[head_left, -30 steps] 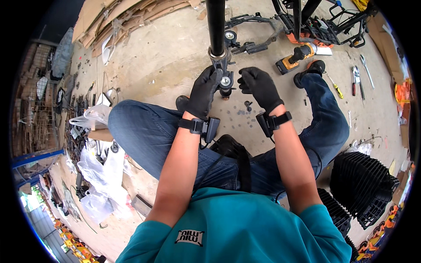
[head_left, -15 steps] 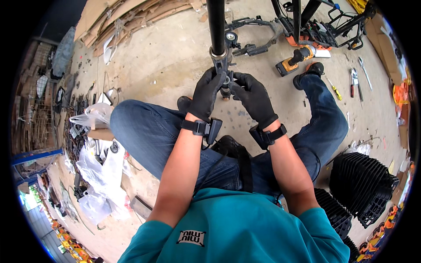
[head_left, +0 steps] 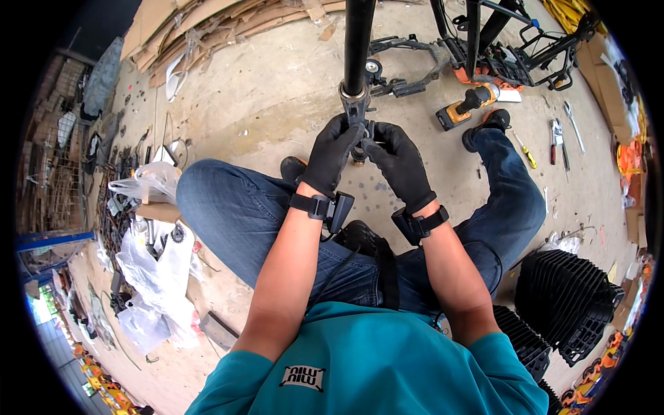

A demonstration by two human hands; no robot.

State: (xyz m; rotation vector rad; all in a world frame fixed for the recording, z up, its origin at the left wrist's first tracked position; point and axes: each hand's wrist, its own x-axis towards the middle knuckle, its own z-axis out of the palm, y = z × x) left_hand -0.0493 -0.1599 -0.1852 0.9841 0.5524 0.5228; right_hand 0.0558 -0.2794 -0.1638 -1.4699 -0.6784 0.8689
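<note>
A long black tube (head_left: 358,48) hangs down at top centre into a dark metal fitting (head_left: 354,104). My left hand (head_left: 332,149), in a black glove, is closed on the lower part of this fitting from the left. My right hand (head_left: 394,159), also gloved, holds it from the right with bent fingers. Both sets of fingertips meet at the fitting, which they partly cover, so any small piece between them cannot be made out.
Black frame parts (head_left: 408,83) and a yellow-and-black drill (head_left: 456,114) lie beyond my right foot. A screwdriver (head_left: 526,152), pliers (head_left: 555,142) and a wrench (head_left: 574,124) are at right. Cardboard (head_left: 155,28) lies upper left, plastic bags (head_left: 152,263) at left, black ribbed crates (head_left: 564,304) lower right.
My right hand has come inward from beside the fitting and closed onto it. My left hand has shifted slightly right. The tube and fitting now sit a little lower and further right.
</note>
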